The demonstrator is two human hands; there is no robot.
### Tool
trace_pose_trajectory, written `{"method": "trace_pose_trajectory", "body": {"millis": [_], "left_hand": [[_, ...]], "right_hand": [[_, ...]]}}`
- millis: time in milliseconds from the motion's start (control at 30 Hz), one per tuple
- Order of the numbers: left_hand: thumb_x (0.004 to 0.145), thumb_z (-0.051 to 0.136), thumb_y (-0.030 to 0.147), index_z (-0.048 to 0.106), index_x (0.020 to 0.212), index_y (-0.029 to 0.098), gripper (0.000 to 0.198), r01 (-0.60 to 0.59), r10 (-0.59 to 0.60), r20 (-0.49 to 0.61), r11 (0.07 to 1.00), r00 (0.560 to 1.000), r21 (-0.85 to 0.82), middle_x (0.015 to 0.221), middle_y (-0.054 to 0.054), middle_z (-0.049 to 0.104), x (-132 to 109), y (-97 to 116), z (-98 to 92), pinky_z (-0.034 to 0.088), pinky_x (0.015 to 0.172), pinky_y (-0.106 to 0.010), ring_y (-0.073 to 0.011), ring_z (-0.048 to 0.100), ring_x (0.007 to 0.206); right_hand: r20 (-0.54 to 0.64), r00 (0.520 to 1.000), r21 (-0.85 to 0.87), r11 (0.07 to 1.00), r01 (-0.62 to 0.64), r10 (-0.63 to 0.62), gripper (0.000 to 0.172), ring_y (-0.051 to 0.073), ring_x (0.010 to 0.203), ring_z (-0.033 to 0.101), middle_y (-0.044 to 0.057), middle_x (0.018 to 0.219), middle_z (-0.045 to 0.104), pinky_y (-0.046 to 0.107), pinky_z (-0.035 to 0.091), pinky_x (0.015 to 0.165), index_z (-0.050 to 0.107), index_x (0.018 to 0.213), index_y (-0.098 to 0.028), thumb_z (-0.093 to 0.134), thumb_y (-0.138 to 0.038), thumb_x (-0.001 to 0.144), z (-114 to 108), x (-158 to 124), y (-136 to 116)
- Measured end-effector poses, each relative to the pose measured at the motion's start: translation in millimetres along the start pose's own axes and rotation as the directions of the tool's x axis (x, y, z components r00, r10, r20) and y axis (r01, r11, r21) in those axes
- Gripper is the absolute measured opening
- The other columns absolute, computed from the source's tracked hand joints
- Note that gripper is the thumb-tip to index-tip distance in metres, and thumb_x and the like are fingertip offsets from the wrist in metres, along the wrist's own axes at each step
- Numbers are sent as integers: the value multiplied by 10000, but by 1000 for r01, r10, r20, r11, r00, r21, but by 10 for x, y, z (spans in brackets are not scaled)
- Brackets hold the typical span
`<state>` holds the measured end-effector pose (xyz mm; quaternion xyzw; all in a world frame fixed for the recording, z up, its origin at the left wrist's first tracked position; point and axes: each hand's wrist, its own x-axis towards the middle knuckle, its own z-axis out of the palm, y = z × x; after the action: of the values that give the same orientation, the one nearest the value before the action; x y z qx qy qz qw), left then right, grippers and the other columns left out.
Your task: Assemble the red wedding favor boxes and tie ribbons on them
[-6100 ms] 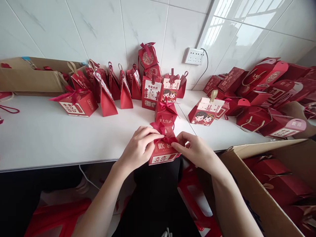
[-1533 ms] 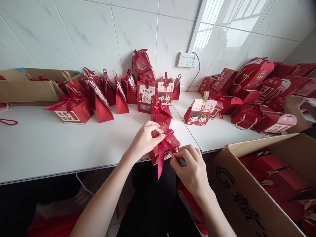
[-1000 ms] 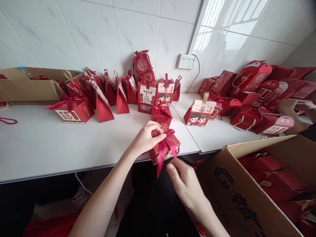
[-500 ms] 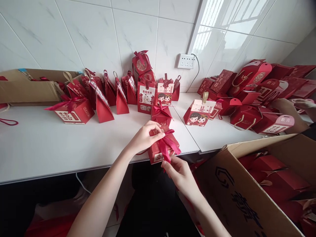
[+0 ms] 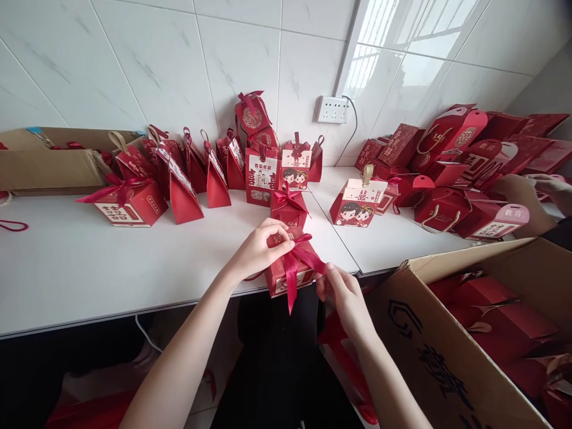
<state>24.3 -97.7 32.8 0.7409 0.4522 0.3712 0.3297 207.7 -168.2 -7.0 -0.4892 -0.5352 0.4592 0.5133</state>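
Observation:
A red gift box (image 5: 277,277) rests at the front edge of the white table, with a bow of dark-pink ribbon (image 5: 292,271) on its top. My left hand (image 5: 263,247) lies over the box's left side, its thumb and fingers pinching the bow near the knot. One ribbon tail hangs down the box's front. The other is pulled out to the right, its end pinched between the thumb and fingers of my right hand (image 5: 342,292). Just behind stands a smaller red box (image 5: 288,213) with its own ribbon bow.
Several red gift boxes (image 5: 184,199) stand along the tiled wall on the white table (image 5: 89,268). A cardboard carton (image 5: 429,333) full of red boxes is at my right. Another carton (image 5: 49,170) sits far left. At the right edge, another person's hands (image 5: 552,187) are among piled boxes.
My right hand has moved from the hanging ribbon tail in front of the box to the right-hand tail, now drawn out sideways. My left hand keeps its hold at the bow.

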Motion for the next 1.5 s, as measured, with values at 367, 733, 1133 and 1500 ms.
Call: {"method": "trace_pose_trajectory", "body": {"millis": [367,733,1133,1500], "left_hand": [[753,604,348,603,692,200,160,25,-25,-5,999,1000,48,1127,-43,560,5,11,5,432,1011,-386,-220,559,1097],[737,620,317,610,688,204,124,26,-25,-6,999,1000,34,1124,-36,563,5,3,19,428,1015,-381,-221,556,1111],[833,459,477,504,730,215,284,209,-203,-427,977,881,-34,796,-8,594,-210,30,-83,450,684,-256,-160,573,760],[800,476,514,262,545,197,460,414,-409,-288,909,866,-49,506,51,282,-383,96,59,235,476,-215,-89,291,488]], "right_hand": [[-103,984,-47,989,144,-148,399,127,548,462,5,552,507,247,393,551,557,537,-172,500,-411,852,227,-167,79],[-114,966,-88,971,221,-230,394,123,557,407,6,556,485,244,333,526,483,484,-177,501,-368,829,247,-171,155],[-122,992,-278,961,-2,-33,595,144,554,453,1,537,459,283,363,594,561,584,-175,360,-679,830,-253,555,-132],[86,996,-335,942,16,13,450,82,501,262,-57,539,299,238,202,470,327,561,-202,491,-547,800,87,746,-269]]}}
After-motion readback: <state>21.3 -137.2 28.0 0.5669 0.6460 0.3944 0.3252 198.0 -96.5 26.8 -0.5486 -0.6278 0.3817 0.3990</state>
